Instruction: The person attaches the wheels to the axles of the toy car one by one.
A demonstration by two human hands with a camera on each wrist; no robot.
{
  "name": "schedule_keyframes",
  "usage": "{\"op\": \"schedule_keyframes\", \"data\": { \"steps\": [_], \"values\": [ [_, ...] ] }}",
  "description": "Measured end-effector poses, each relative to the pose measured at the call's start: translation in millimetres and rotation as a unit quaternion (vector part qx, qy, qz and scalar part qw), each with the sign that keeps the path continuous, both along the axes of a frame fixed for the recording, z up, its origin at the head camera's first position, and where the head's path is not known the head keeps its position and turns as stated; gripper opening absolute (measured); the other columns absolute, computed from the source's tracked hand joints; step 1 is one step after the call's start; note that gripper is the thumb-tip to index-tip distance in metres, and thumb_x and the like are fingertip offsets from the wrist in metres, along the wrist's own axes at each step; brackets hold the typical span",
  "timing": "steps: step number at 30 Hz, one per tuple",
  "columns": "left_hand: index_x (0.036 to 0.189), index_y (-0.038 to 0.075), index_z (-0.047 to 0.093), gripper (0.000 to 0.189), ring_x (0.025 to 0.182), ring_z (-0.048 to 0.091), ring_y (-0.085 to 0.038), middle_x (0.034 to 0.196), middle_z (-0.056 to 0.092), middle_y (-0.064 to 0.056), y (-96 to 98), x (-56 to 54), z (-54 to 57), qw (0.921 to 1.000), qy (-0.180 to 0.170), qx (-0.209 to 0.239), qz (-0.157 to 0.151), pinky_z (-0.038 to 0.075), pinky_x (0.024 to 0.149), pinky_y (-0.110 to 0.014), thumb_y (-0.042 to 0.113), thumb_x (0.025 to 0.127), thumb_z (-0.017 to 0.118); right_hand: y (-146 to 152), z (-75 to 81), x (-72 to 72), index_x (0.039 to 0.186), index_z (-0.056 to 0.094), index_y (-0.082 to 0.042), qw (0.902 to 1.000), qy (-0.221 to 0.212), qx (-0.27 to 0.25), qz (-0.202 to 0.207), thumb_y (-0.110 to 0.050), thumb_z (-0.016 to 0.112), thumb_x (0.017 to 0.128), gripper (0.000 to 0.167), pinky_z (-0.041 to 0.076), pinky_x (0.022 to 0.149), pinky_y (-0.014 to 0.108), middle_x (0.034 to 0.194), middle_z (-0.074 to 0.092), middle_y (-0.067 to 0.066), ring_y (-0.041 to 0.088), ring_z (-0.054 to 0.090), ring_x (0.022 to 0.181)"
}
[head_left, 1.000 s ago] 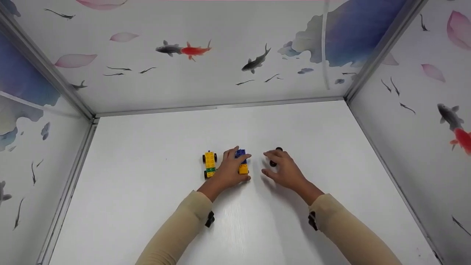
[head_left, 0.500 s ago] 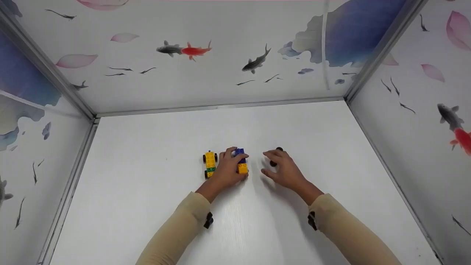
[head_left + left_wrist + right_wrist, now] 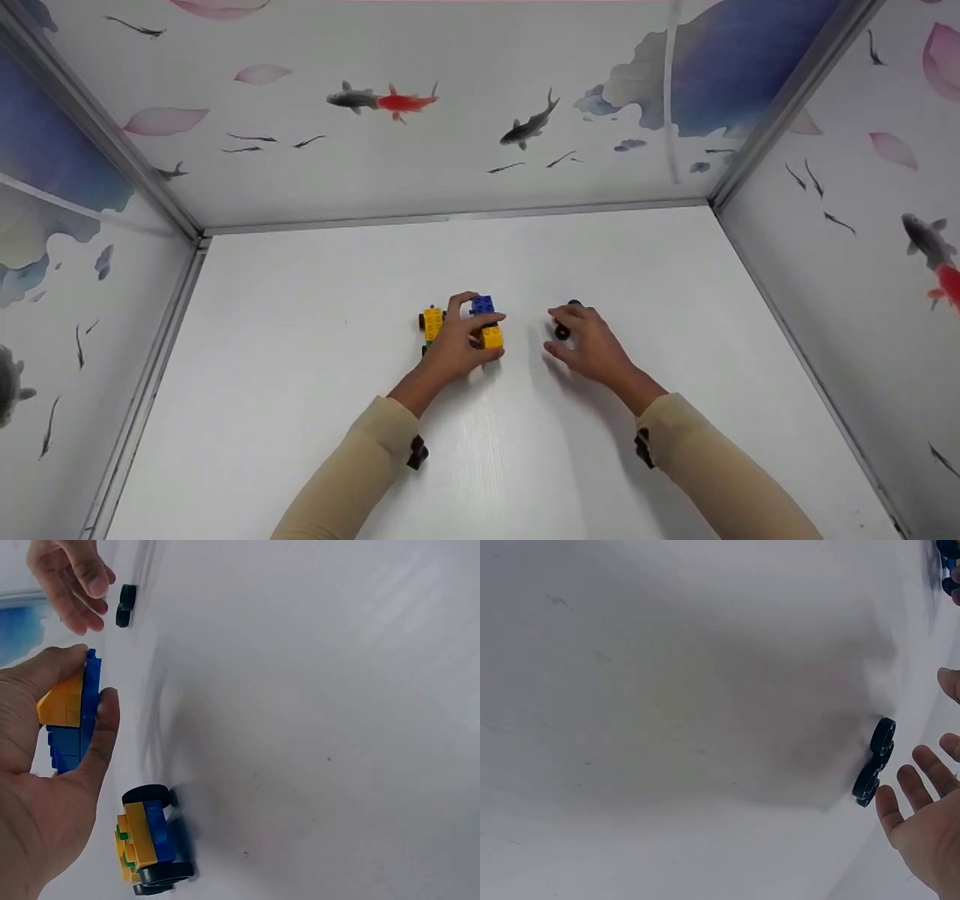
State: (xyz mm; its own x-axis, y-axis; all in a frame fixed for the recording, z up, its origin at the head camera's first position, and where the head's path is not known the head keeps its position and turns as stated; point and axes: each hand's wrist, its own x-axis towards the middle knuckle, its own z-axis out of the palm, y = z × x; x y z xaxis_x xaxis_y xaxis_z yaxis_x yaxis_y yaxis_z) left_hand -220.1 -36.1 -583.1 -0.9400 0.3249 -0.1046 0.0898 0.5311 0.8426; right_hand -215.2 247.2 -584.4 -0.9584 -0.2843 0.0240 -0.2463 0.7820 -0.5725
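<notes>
Your left hand (image 3: 453, 346) has moved slightly leftward, its fingers (image 3: 109, 709) pinching the wheelless blue-and-yellow brick body (image 3: 491, 337) above the bench (image 3: 315, 337). Your right hand (image 3: 598, 349) has spread fingers. The yellow brick car (image 3: 433, 323) looks finished; the farther black wheels (image 3: 562, 331) probably await fitting.

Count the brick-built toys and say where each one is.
2: a blue-and-yellow build gripped by the left hand, and a yellow wheeled build on the white table, partly covered by that hand in the head view.

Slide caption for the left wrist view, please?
Left hand grips blocks near a toy car; right hand near black wheels.
</notes>
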Motion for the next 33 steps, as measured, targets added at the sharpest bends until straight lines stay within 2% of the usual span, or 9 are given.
{"op": "schedule_keyframes", "data": {
  "steps": [5, 10, 13, 17, 20, 23, 28, 33],
  "values": [
    [0.154, 0.03, 0.067, 0.053, 0.124, 0.067, -0.021, 0.18, 0.018, -0.007, -4.9, 1.6, -0.6, 0.9996, -0.005, 0.026, 0.011, 0.059, 0.114, -0.038, 0.045, 0.104, 0.078, 6.2, -3.2, -0.3, 0.153, 0.063, 0.0, 0.9995, 0.03, -0.008, 0.01, -0.022, 0.084, 0.1, 0.061, 0.052, 0.117, 0.063, 0.154, 0.061, 0.025, 0.045, 0.058, 0.14],
    [0.154, 0.029, 0.068, 0.049, 0.126, 0.068, -0.025, 0.179, 0.022, -0.01, -10.8, 3.1, -1.6, 0.9982, 0.0, 0.06, 0.011, 0.059, 0.115, -0.041, 0.048, 0.109, 0.07, 12.8, -4.1, -2.5, 0.153, 0.062, 0.002, 0.9991, 0.039, -0.017, 0.011, -0.021, 0.084, 0.1, 0.062, 0.052, 0.116, 0.064, 0.153, 0.06, 0.025, 0.048, 0.057, 0.14],
    [0.156, 0.031, 0.065, 0.051, 0.125, 0.071, -0.029, 0.177, 0.025, -0.01, -14.5, 3.8, -1.7, 0.9972, 0.004, 0.073, 0.014, 0.063, 0.108, -0.041, 0.047, 0.108, 0.071, 16.6, -4.5, -4.5, 0.154, 0.062, 0.001, 0.9992, 0.037, -0.017, 0.003, -0.02, 0.085, 0.099, 0.063, 0.052, 0.117, 0.063, 0.154, 0.059, 0.025, 0.047, 0.057, 0.141],
    [0.165, 0.038, 0.051, 0.064, 0.123, 0.071, -0.032, 0.174, 0.03, -0.007, -17.7, 4.7, -0.5, 0.9949, -0.007, 0.096, 0.029, 0.066, 0.098, -0.041, 0.045, 0.106, 0.075, 22.0, -5.2, -5.8, 0.159, 0.057, 0.0, 0.9993, 0.032, -0.014, -0.011, -0.019, 0.085, 0.099, 0.069, 0.051, 0.117, 0.063, 0.158, 0.056, 0.025, 0.048, 0.055, 0.143],
    [0.17, 0.042, 0.038, 0.079, 0.12, 0.069, -0.029, 0.175, 0.031, -0.004, -18.6, 4.4, 0.7, 0.9938, -0.023, 0.098, 0.047, 0.066, 0.097, -0.04, 0.045, 0.103, 0.079, 26.2, -5.8, -6.2, 0.165, 0.049, -0.003, 0.9996, 0.016, -0.007, -0.023, -0.021, 0.084, 0.1, 0.076, 0.049, 0.119, 0.065, 0.161, 0.052, 0.027, 0.049, 0.053, 0.146],
    [0.174, 0.039, 0.031, 0.089, 0.121, 0.066, -0.029, 0.177, 0.029, -0.001, -19.0, 3.4, 0.8, 0.994, -0.032, 0.086, 0.06, 0.065, 0.098, -0.041, 0.044, 0.101, 0.082, 29.9, -6.6, -7.1, 0.169, 0.043, -0.007, 0.9995, -0.003, 0.004, -0.03, -0.023, 0.082, 0.101, 0.081, 0.045, 0.122, 0.069, 0.165, 0.049, 0.028, 0.05, 0.049, 0.15],
    [0.175, 0.032, 0.03, 0.095, 0.126, 0.065, -0.028, 0.178, 0.027, -0.003, -21.2, 3.0, -0.5, 0.9923, -0.042, 0.095, 0.067, 0.066, 0.097, -0.039, 0.038, 0.099, 0.086, 33.8, -10.1, -8.1, 0.171, 0.041, -0.008, 0.9992, -0.012, 0.028, -0.024, -0.026, 0.081, 0.102, 0.081, 0.038, 0.121, 0.078, 0.167, 0.049, 0.026, 0.051, 0.045, 0.153],
    [0.174, 0.033, 0.033, 0.098, 0.13, 0.064, -0.028, 0.173, 0.037, -0.01, -25.3, 4.6, -2.2, 0.9877, -0.057, 0.129, 0.068, 0.066, 0.093, -0.04, 0.038, 0.094, 0.09, 36.1, -13.1, -9.1, 0.169, 0.043, -0.007, 0.9981, -0.006, 0.059, -0.017, -0.028, 0.077, 0.104, 0.076, 0.041, 0.113, 0.083, 0.166, 0.053, 0.024, 0.051, 0.046, 0.151]
  ]
}}
